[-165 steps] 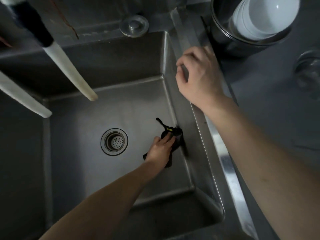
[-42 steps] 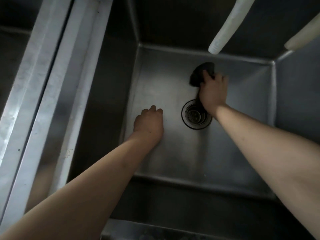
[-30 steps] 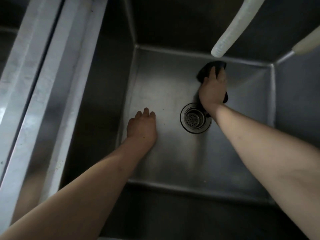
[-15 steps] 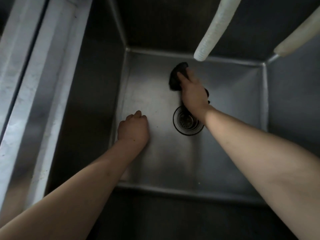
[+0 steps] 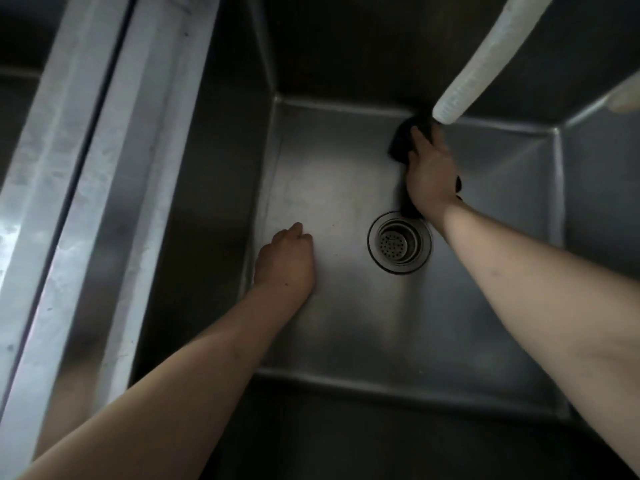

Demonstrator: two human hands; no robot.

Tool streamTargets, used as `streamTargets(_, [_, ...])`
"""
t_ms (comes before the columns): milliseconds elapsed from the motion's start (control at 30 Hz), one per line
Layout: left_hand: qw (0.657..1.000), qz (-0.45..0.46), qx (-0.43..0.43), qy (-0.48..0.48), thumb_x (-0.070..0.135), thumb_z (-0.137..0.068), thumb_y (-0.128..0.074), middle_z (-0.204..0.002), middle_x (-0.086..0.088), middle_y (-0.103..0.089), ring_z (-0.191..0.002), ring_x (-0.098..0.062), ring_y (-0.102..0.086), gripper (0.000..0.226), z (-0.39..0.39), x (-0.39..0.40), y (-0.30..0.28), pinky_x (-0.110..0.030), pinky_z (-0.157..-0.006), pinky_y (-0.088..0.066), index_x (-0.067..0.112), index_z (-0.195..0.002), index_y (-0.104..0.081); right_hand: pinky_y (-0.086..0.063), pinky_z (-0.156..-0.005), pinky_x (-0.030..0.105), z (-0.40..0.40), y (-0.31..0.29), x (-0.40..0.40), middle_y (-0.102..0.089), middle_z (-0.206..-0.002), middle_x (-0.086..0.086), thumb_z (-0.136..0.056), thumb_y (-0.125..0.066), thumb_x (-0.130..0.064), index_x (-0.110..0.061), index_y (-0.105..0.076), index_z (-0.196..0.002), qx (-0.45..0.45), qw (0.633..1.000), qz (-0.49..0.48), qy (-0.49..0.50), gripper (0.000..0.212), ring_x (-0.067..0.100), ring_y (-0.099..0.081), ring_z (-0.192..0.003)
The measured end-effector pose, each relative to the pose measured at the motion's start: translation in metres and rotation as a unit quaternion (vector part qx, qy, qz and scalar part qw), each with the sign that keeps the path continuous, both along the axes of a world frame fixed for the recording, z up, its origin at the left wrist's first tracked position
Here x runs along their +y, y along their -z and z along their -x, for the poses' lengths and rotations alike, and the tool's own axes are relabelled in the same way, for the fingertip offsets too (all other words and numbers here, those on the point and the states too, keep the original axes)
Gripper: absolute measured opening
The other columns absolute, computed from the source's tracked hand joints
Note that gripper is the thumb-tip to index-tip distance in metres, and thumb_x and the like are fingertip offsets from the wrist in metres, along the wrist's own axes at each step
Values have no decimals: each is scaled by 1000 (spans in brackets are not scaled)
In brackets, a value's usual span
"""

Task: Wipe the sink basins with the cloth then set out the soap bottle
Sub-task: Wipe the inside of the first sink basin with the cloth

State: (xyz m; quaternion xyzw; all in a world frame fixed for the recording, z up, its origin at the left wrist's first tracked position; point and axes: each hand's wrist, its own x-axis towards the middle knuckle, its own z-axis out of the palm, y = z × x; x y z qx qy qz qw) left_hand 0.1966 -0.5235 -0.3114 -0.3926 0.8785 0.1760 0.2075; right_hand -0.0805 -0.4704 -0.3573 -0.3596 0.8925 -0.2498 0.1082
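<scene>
The right hand (image 5: 431, 174) presses the dark cloth (image 5: 401, 142) flat on the basin (image 5: 346, 323) floor while the left hand (image 5: 285, 259), loosely curled, rests empty; wiping seems unfinished, so more strokes come next.

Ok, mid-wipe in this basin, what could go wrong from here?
The dark cloth under the right hand is close to the open drain; a loose corner might drag into it. The white hose hangs just above that hand, so lifting it could knock the hose. The left hand rests on the sink basin floor, which may be slick, so it could slip.
</scene>
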Motion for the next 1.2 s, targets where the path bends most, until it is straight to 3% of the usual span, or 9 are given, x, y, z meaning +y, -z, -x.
streamTargets(67, [1000,1,-5,-1,4,-89,-43,-155,-10,-37,-136,-32,-41,41,-4,0,-3,-44,-108,-42,9,-128,-56,-20,-124,32,-20,-2,-23,-27,-167,20,-105,-50,-9,-12,-49,-153,-10,998,-2,-63,49,38,-33,-152])
streamTargets(167, [999,14,-28,11,2,-91,-40,-134,-15,-47,-122,-36,-47,33,-8,3,-13,-46,-99,-45,6,-119,-57,-23,-125,43,-53,-4,-37,-27,-167,20,-105,-55,-12,-15,-49,-154,-7,986,-25,-165,50,42,-31,-152])
streamTargets(333, [999,-8,-50,3,5,-96,-38,-128,-18,-48,-116,-39,-51,30,-19,5,-25,-47,-100,-46,5,-120,-56,-43,-113,51,-107,3,-6,-49,-152,27,-99,-57,-15,-13,-65,-139,-9,943,21,-333,40,49,-55,-131])
streamTargets(533, [994,-36,-102,-6,10,-101,-34,-128,-17,-49,-118,-39,-53,32,-34,21,-47,-45,-99,-46,8,-124,-56,-40,-118,43,-158,-4,79,-50,-155,16,-104,-46,-22,-21,-67,-139,-65,880,-10,-470,40,39,-53,-138])
streamTargets(733, [988,-63,-130,-49,7,-101,-37,-134,-15,-46,-123,-37,-50,35,-48,41,-80,-45,-102,-46,10,-130,-54,-35,-122,43,-160,-25,130,-41,-163,3,-99,-59,0,-27,-63,-143,-109,816,-113,-556,52,28,-42,-148])
streamTargets(833, [987,-68,-132,-69,7,-99,-39,-135,-15,-47,-124,-36,-51,39,-56,49,-92,-46,-103,-47,13,-134,-53,-31,-123,31,-157,-48,137,-36,-165,-10,-94,-60,6,-34,-61,-143,-148,795,-188,-557,63,21,-39,-150])
streamTargets(933, [986,-77,-117,-93,6,-96,-45,-136,-14,-48,-125,-36,-51,43,-64,58,-104,-46,-105,-46,15,-137,-53,-34,-119,27,-156,-69,141,-38,-163,-14,-96,-60,2,-35,-62,-141,-176,801,-225,-526,58,20,-43,-147])
streamTargets(1033, [987,-76,-80,-116,5,-93,-48,-134,-14,-51,-123,-35,-54,43,-70,70,-119,-47,-104,-47,15,-135,-55,-30,-113,16,-154,-91,147,-46,-159,-9,-100,-59,-4,-28,-67,-137,-196,836,-216,-465,45,18,-48,-143])
streamTargets(1200, [984,-40,-9,-175,1,-87,-45,-125,-13,-57,-114,-37,-59,45,-76,94,-161,-47,-95,-52,16,-127,-61,-32,-119,25,-154,-128,161,-57,-152,-1,-98,-63,-3,-25,-72,-131,-196,907,-131,-349,40,20,-51,-141])
